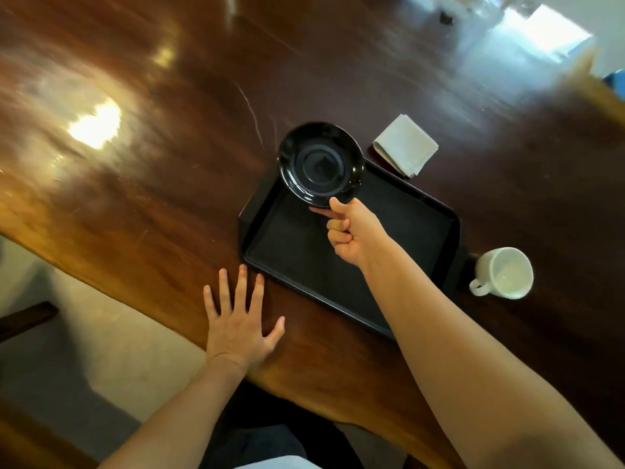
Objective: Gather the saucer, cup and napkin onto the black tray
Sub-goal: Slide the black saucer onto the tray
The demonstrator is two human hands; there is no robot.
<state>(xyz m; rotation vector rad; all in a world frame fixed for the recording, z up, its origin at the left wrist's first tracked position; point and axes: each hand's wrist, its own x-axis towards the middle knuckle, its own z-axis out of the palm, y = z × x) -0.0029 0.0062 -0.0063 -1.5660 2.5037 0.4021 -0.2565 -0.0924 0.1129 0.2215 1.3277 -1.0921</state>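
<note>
Overhanging the black tray's [422, 211] far rim, saucer [320, 163] is being pinched by right hand [351, 231]; left hand [238, 319] is lying flat, fingers spread, beside the near rim.

A dining room or café is suggested by a polished wooden table [169, 164] set with tray [422, 225], cup [504, 272] and napkin [406, 143]

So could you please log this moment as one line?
right hand: holds saucer over black tray | left hand: flat on table | cup, napkin: off tray
</note>
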